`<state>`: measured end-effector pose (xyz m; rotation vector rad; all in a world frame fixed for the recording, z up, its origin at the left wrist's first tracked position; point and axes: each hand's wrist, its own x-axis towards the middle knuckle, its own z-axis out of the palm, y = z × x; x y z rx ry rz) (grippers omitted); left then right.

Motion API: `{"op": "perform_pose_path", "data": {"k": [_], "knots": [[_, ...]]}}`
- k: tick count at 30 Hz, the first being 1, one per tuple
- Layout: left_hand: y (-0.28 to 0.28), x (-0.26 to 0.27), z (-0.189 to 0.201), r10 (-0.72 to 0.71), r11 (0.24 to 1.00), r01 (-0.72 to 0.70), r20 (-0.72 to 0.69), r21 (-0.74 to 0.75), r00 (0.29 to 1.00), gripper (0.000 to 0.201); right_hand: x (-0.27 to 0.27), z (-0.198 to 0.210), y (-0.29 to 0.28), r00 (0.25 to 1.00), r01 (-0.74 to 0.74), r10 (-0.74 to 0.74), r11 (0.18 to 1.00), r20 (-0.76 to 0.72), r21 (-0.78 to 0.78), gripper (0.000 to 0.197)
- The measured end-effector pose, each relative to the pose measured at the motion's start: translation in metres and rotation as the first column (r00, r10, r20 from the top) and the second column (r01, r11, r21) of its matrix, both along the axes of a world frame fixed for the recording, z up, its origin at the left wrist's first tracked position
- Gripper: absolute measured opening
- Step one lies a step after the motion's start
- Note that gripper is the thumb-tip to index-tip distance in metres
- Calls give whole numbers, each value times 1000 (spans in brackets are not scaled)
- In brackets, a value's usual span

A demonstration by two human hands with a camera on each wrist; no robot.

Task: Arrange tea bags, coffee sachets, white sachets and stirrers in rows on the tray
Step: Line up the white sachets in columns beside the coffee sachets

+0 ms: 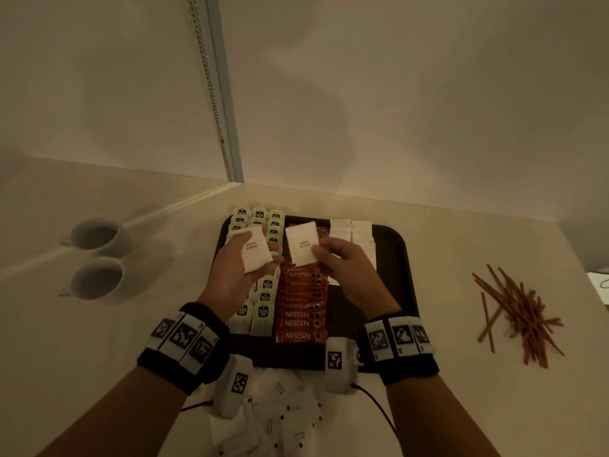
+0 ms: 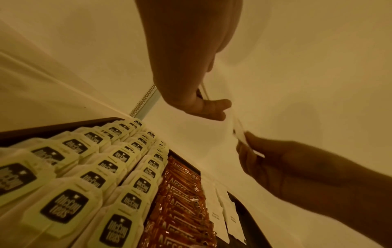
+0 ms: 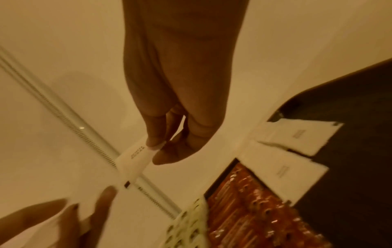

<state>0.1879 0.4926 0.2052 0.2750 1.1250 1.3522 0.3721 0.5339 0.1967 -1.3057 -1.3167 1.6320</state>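
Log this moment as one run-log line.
left hand: holds white sugar sachet | right hand: pinches second sachet | both above tray | stirrers: still on counter

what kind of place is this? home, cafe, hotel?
Probably a hotel room or office tea station, not certain. A dark tray on a pale counter holds rows of tea bags, Nescafe sachets and white sugar sachets; two white cups sit left, loose stirrers right.
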Motion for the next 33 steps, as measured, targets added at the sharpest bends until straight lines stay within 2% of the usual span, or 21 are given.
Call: {"op": "perform_pose_path", "data": {"k": [2,6,8,11,15,21,26,33], "knots": [[-2,-4,-3,-8,1000,7,79,17,997,29,19,-9,1,993,119,-119,993,15,-15,18],[-4,-6,-8,-19,1000,16,143,17,989,32,62,-38,6,910,333,-332,942,247,40,17],[-4,-4,-8,-32,999,29,172,20,985,35,80,-53,8,851,392,-392,917,350,72,15],[-3,-3,-9,-36,999,34,182,17,983,37,97,-74,10,790,454,-423,890,444,40,10],[-3,-2,-9,-35,999,33,189,10,981,40,104,-92,12,754,443,-372,896,542,-2,15],[-3,-1,-10,-50,998,56,204,-23,978,46,97,-97,17,748,421,-337,907,572,-17,20],[-2,0,-9,-60,998,66,229,-15,972,48,93,-100,21,679,427,-356,903,643,49,23],[-4,3,-4,-85,995,94,218,-30,972,32,85,-97,20,599,404,-378,904,706,141,17]]}}
